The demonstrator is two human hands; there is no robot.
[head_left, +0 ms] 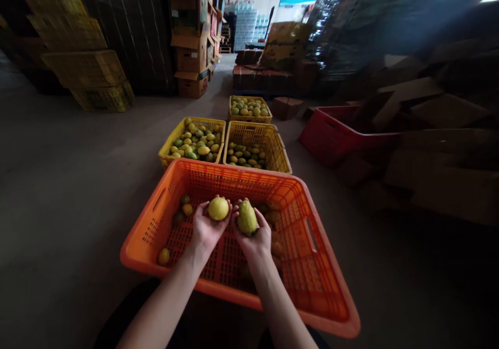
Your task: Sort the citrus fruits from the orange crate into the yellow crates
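Observation:
Palm up, my left hand (207,230) cradles a round yellow lemon (218,208), its fingers curled around the fruit's sides. Beside it my right hand (255,241) holds a longer, bumpy greenish-yellow lemon (247,218). Both hands are side by side over a large orange crate (156,234), their fingertips close together. Inside the crate a few lemons (163,256) lie along the left side. More fruit (276,245) rests on the right, partly hidden by my right hand and arm.
Behind the orange crate stand a yellow crate (166,149) full of lemons, a partly filled one (280,154) and a smaller one (249,119) farther back. A red bin (323,136) with cardboard is at right. Stacked yellow crates (86,68) and cardboard boxes (191,60) stand beyond.

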